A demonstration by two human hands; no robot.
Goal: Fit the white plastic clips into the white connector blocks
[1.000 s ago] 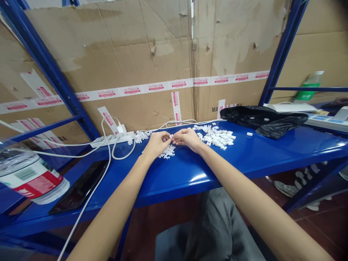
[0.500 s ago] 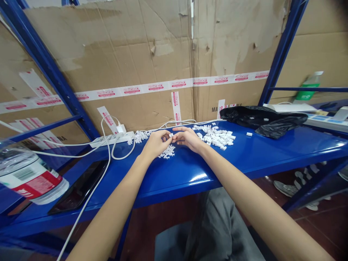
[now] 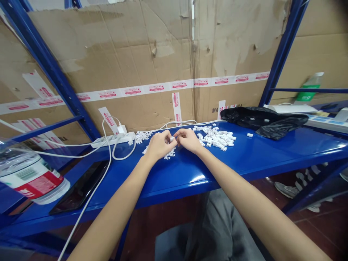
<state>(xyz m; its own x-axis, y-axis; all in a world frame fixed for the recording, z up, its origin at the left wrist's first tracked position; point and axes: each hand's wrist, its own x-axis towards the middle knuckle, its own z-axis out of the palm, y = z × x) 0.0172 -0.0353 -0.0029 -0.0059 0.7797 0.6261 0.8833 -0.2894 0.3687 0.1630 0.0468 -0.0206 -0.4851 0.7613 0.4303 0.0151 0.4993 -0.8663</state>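
My left hand [image 3: 161, 145] is closed, with thumb and forefinger pinching a small white plastic piece [image 3: 172, 139]. My right hand [image 3: 189, 140] meets it from the other side, its fingers curled together by the same piece; whatever lies between those fingertips is hidden. Under and beside my left hand lies a scatter of tiny white parts [image 3: 170, 153], partly covered by it. To the right of my right hand spreads a larger heap of white plastic pieces [image 3: 217, 137]. Another group of white pieces [image 3: 142, 136] sits behind my left hand, by the power strip.
A white power strip [image 3: 112, 139] with looping cables, a dark phone or tablet [image 3: 81, 186] and a large water bottle [image 3: 35, 177] occupy the left side. A black plastic bag [image 3: 266, 117] and one loose white piece [image 3: 249, 135] lie right. Cardboard [image 3: 136, 54] stands behind the blue table [image 3: 187, 174].
My right hand's fingers have curled in, from more stretched to closed around the small piece. My left hand has shifted slightly, showing more tiny parts on its left side.
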